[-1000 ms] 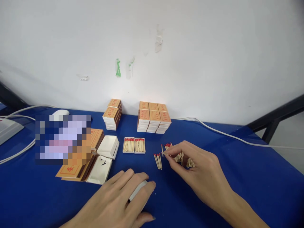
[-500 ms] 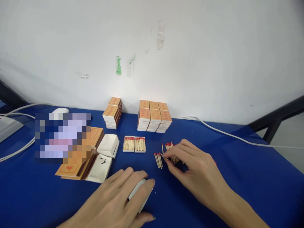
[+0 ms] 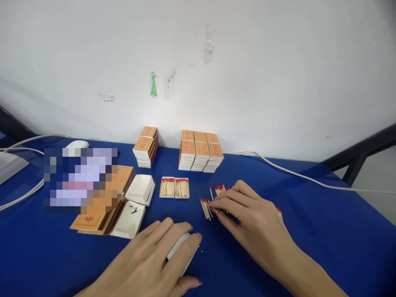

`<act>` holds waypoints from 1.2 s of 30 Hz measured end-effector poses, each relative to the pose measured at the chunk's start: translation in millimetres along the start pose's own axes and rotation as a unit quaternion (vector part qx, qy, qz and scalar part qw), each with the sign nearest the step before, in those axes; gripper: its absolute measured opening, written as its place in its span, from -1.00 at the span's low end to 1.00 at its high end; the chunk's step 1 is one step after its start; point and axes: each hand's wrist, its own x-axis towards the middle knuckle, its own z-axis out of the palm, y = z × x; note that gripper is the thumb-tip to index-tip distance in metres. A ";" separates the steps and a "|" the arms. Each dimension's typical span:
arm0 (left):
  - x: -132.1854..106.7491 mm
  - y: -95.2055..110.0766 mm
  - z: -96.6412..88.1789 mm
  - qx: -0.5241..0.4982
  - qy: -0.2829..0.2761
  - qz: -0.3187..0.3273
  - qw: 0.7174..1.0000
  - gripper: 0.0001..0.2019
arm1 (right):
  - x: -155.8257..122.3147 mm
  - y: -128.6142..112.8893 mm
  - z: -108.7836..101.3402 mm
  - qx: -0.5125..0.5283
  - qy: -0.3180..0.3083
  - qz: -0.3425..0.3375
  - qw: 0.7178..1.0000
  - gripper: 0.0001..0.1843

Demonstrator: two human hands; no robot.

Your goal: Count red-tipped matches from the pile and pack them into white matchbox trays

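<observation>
Beneath the curled fingers of my left hand is a small white matchbox tray, held near the table's front and mostly covered. My right hand pinches a match at its fingertips, beside a small row of red-tipped matches on the blue table. A loose heap of matches lies partly hidden behind that hand. Farther back, two white trays, a left one and a right one, sit side by side, filled with matches.
Orange matchboxes stand stacked by the wall, one left stack and one wider stack. Left are empty white trays and flat orange sleeves. A white cable runs along the back right; a white mouse sits far left.
My right hand has shifted slightly left, bringing its fingertips and a match up to the right side of the small row. My left hand stays on the tray.
</observation>
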 end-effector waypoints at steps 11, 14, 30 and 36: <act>1.9 0.0 0.3 -0.009 -0.004 -0.005 1.000 -0.62 | -3.2 2.5 6.1 -0.028 0.026 -0.010 0.999 -0.76; 0.3 0.3 2.2 -0.016 -0.001 0.001 1.000 -0.61 | -2.5 1.6 1.3 -0.022 0.009 -0.011 1.000 -0.74; 0.0 0.3 4.1 -0.009 0.004 0.000 1.000 -0.63 | 2.7 -2.3 17.2 -0.133 0.069 0.113 0.982 -0.85; -0.9 -0.8 5.7 -0.007 0.007 0.002 1.000 -0.62 | 6.3 -4.2 21.2 -0.143 0.062 0.142 0.978 -0.78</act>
